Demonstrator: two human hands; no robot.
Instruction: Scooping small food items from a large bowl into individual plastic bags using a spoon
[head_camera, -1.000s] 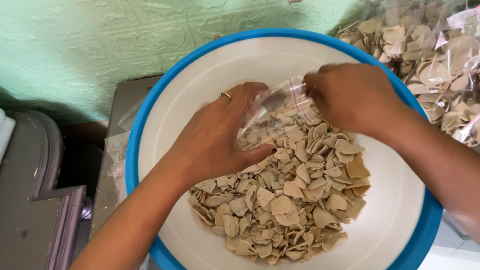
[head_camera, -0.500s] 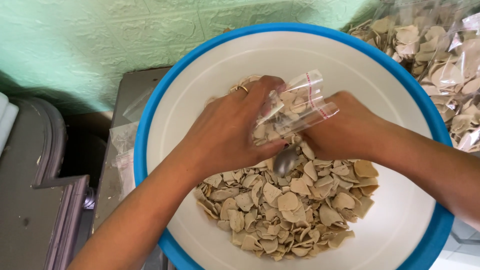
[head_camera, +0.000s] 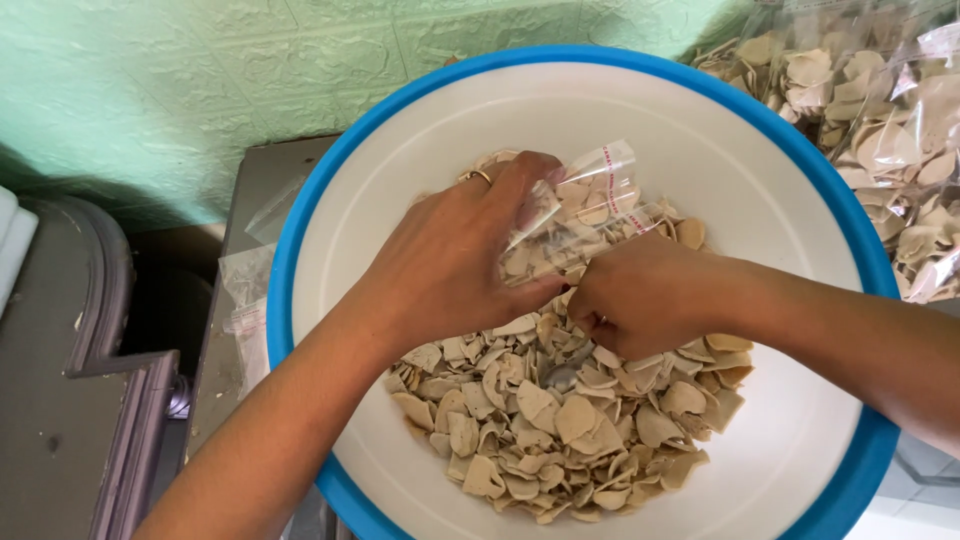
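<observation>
A big white bowl with a blue rim holds a pile of pale beige cracker pieces. My left hand, a ring on one finger, pinches a small clear plastic bag with a red-marked mouth; the bag sits tilted over the pile and is partly filled with crackers. My right hand is closed just below the bag, knuckles up, pressed into the crackers. A metal spoon pokes out under it, mostly buried.
Filled clear bags of the same crackers are stacked at the top right. Empty plastic bags lie on a grey table left of the bowl. A green wall is behind, dark grey furniture at far left.
My right hand came down from the bag's mouth into the cracker pile, and the spoon seen half a second ago is now pushed under the crackers. The left hand kept hold of the bag.
</observation>
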